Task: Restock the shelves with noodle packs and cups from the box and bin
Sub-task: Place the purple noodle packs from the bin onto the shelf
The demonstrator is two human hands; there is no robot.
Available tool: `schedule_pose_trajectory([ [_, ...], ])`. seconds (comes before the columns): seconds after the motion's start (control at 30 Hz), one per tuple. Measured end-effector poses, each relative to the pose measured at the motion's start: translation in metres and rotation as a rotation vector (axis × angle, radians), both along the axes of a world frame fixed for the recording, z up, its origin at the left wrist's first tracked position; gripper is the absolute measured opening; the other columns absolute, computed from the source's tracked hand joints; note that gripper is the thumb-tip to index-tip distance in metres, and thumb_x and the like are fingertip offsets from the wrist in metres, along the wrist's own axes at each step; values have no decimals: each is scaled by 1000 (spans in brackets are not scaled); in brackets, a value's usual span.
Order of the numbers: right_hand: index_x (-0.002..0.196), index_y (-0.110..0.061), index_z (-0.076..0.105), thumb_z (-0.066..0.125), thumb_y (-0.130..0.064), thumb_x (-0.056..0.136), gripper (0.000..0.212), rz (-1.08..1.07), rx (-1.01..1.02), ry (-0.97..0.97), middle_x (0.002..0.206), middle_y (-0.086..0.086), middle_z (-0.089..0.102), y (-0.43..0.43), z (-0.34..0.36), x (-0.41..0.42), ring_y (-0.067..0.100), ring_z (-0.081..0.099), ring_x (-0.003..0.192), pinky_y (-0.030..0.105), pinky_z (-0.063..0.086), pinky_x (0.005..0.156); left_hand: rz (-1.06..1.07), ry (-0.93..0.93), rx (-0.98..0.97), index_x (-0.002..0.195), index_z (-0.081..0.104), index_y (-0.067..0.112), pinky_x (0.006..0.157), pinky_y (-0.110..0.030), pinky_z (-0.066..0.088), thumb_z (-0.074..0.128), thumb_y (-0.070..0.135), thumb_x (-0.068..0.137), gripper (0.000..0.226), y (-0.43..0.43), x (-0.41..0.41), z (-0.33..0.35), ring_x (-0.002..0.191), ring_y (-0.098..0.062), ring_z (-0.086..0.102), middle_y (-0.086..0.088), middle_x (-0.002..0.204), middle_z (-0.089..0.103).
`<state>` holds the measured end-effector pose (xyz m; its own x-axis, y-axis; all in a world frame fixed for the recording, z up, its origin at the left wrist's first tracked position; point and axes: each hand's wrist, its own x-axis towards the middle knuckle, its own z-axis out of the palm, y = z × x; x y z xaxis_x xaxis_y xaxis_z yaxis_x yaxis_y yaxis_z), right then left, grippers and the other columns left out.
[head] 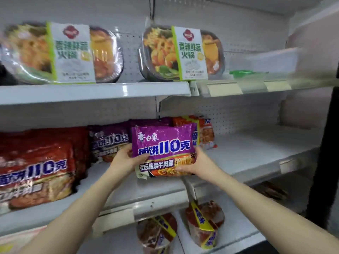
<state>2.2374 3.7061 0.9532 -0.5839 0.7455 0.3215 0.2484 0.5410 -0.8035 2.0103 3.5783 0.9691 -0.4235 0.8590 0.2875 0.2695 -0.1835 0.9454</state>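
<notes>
Head view, near to far: both forearms reach fwd to the middle shelf [247, 158]. Left hand [126, 158] grips the purple noodle pack [163, 149] at its lower left corner, thumb on the front. Right hand [194, 164] grips the lower right edge, fingers curled under and over the wrapper. Pack is held upright, face out, over the shelf front, approx. in line w/ the purple packs [108, 142] stacked behind and to the left; orange packs [205, 132] stand just behind on the right. Handling, as judged: light, soft crinkly film, slick surface, brittle noodle block inside, so hold by the side edges, not the centre, and avoid squeezing. Red packs [36, 171] fill the shelf's left end. Below, noodle cups [203, 226] sit on the lower shelf. Farther up, hotpot trays [181, 54] lean on the top shelf.
</notes>
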Motion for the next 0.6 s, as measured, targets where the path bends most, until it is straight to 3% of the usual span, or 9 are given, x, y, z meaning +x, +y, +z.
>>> schedule_pose_trajectory([
  [0.07, 120, -30, 45, 92, -43, 53, 83, 36, 50, -54, 114, -14, 64, 2, -4, -43, 2, 62, 105, 37, 50, 100, 35, 62, -52, 120, 59, 14, 88, -38, 58, 81, 8, 78, 48, -12, -29, -3, 95, -19, 73, -2, 105, 76],
  [0.13, 114, -38, 48, 92, -41, 54, 74, 75, 115, -108, 108, -17, 65, 5, -12, -76, -3, 61, 101, 36, 50, 99, 41, 139, -133, 127, 53, 17, 91, -34, 56, 86, 10, 73, 64, -19, -53, -13, 99, -12, 71, 1, 111, 74],
  [0.2, 108, -43, 49, 91, -34, 60, 64, 106, 149, -135, 103, -23, 64, 13, -20, -99, -8, 60, 98, 35, 50, 99, 78, 247, -179, 131, 50, 22, 99, -36, 53, 91, 24, 62, 81, -18, -69, -23, 106, -8, 68, 6, 117, 71],
  [0.27, 115, -40, 50, 88, -41, 62, 65, 83, 157, -153, 107, -22, 65, 23, -22, -114, -8, 61, 96, 32, 52, 96, 130, 350, -231, 134, 46, 25, 102, -31, 48, 90, 35, 58, 88, -9, -78, -26, 110, -5, 62, 11, 123, 66],
  [0.33, 117, -35, 48, 87, -41, 66, 64, 56, 174, -213, 108, -21, 62, 36, -20, -124, -9, 58, 92, 22, 50, 88, 180, 442, -281, 136, 42, 23, 100, -26, 43, 88, 28, 67, 83, 7, -84, -26, 112, -6, 57, 13, 125, 61],
  [0.47, 114, -29, 48, 84, -49, 68, 63, -125, 197, -260, 112, -11, 63, 58, -20, -130, 13, 64, 103, 32, 52, 84, 191, 559, -260, 141, 39, 21, 108, -30, 40, 84, 22, 72, 82, 53, -91, -26, 127, -17, 53, 2, 135, 58],
  [0.6, 121, -18, 43, 78, -60, 70, 75, -300, 161, -363, 116, -3, 64, 81, -18, -135, 19, 64, 103, 33, 53, 79, 225, 611, -247, 133, 49, 21, 107, -30, 40, 80, 18, 77, 64, 98, -91, -33, 125, -15, 54, 3, 131, 60],
])
